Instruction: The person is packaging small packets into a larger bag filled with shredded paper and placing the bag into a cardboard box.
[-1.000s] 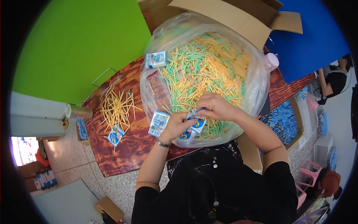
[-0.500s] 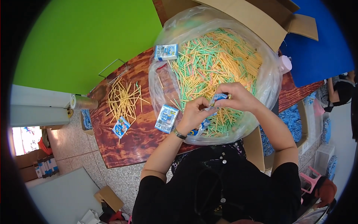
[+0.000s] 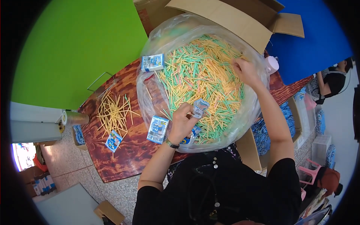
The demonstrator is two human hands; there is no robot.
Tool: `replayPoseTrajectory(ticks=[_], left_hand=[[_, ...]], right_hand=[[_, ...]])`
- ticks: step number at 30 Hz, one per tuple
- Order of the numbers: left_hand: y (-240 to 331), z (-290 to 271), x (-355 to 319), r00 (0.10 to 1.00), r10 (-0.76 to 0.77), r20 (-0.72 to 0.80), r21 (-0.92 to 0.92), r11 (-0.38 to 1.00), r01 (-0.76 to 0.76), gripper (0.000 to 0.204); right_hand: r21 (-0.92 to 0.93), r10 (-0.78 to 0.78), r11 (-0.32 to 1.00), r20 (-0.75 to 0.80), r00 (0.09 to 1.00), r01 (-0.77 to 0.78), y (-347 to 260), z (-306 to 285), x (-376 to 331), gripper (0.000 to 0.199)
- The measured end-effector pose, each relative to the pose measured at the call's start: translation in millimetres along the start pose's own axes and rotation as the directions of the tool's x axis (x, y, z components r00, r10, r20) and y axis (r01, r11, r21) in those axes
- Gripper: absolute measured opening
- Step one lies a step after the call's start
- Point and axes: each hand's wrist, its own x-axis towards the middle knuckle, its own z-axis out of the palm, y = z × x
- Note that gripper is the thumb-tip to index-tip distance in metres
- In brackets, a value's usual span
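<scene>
Wristband (image 3: 173, 144) snug, the left hand (image 3: 182, 122) pinches a small blue-and-white packet (image 3: 201, 107) between thumb and fingers. Flat, oblong and shiny, it sits over the near part of the bag (image 3: 232, 138); its long axis runs away from the person, far end tipping slightly right. Leftward, the glossy red-brown table (image 3: 116, 165) bears a tangle of thin yellow straws (image 3: 113, 116). Within the bag's clear, wrinkled plastic, slim green, yellow and pink sticks (image 3: 204, 80) lie crisscrossed. Farther off, the right hand (image 3: 245, 72) has its bunched fingertips at those sticks; I cannot tell whether they grip any. Beyond stands an open cardboard carton (image 3: 225, 18).
</scene>
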Motion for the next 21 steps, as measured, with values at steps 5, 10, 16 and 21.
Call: replayPoseTrajectory(ticks=[5,10,16,21], left_hand=[[-3.8,3.7,-1.1,0.999,0.039,0.004,0.014,0.999,-0.039,0.024],[-8.7,3.7,-1.7,0.999,0.042,0.022,0.043,0.998,-0.043,0.025],[-10.5,5.0,-0.5,0.998,0.054,0.011,0.022,0.998,-0.054,0.024],[-4.0,4.4,-0.3,0.997,0.065,0.041,0.046,0.997,-0.067,0.026]], right_hand=[[-0.448,0.071,0.891,0.304,0.95,0.077,61.1,30.4,5.8,0.023],[-0.363,0.056,0.931,0.241,0.969,0.037,73.3,37.7,6.7,0.033],[-0.349,0.036,0.936,0.227,0.973,0.047,67.4,40.3,2.7,0.027],[-0.508,0.064,0.855,0.311,0.948,0.109,60.5,36.2,6.5,0.024]])
